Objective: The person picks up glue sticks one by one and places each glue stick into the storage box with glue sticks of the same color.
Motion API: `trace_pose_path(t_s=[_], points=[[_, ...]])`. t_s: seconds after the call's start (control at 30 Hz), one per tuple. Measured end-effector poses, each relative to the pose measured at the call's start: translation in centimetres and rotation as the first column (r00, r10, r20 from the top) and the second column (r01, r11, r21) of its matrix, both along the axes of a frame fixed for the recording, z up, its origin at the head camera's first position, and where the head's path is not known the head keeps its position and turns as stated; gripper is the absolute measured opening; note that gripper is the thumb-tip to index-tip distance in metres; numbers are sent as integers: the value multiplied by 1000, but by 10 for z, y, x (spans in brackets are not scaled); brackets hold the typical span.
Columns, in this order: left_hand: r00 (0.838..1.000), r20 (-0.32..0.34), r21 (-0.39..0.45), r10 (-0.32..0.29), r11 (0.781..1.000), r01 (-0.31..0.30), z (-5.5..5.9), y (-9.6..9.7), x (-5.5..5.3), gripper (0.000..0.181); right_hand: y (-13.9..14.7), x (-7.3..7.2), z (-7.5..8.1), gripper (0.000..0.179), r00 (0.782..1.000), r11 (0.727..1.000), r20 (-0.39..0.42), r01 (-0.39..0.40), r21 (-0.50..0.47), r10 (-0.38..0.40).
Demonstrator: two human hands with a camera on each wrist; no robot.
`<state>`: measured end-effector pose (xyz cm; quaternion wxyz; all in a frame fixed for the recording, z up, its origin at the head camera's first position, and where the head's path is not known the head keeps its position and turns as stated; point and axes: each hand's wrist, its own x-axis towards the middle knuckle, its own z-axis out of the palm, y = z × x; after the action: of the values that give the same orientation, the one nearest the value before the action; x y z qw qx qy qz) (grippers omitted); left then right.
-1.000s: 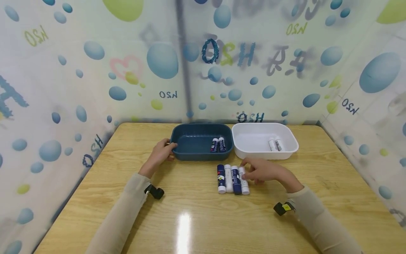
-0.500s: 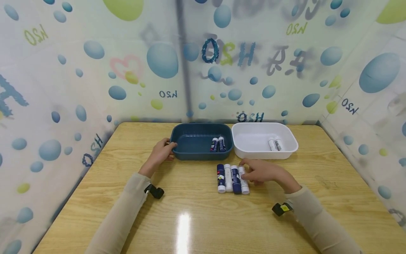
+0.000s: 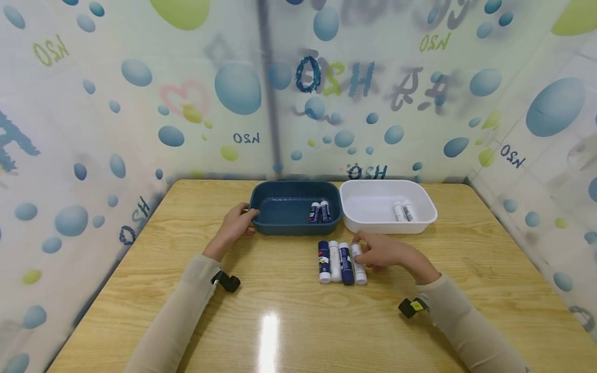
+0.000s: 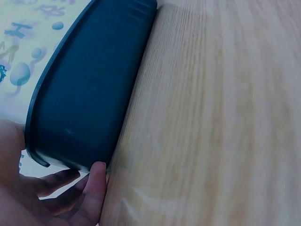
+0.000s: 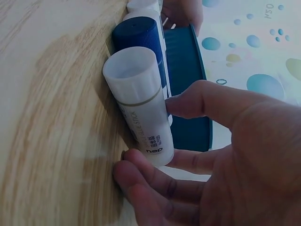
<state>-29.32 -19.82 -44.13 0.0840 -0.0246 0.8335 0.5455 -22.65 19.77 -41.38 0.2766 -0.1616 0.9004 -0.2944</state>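
Observation:
My left hand (image 3: 235, 225) grips the left end of the dark teal tray (image 3: 275, 229), thumb over the rim and fingers against its outer wall. At the right end of a row of glue sticks, my right hand (image 3: 384, 251) pinches a white glue stick (image 5: 141, 108) with thumb and fingers. The row lies on the table in front of the trays. Beside the held stick lie a navy glue stick (image 3: 346, 265), another white glue stick (image 3: 335, 264) and a navy one with a white end (image 3: 324, 264). Two navy glue sticks (image 3: 325, 212) lie inside the teal tray.
A white tray (image 3: 373, 228) stands against the teal tray's right side and holds two white glue sticks (image 3: 399, 213). Both trays sit at the back of the wooden table (image 3: 298, 331), before a printed curtain (image 3: 396, 46).
The held white glue stick has shifted slightly apart from the navy one beside it. The left hand stays on the teal tray.

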Motion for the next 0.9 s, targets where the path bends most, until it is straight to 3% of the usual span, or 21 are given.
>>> trace_pose_path(t_s=[0.9], points=[[1000, -12, -5, 2, 1000, -2, -2, 0, -1, 55, 4, 1, 4, 46, 999, 999, 25, 30, 29, -31]])
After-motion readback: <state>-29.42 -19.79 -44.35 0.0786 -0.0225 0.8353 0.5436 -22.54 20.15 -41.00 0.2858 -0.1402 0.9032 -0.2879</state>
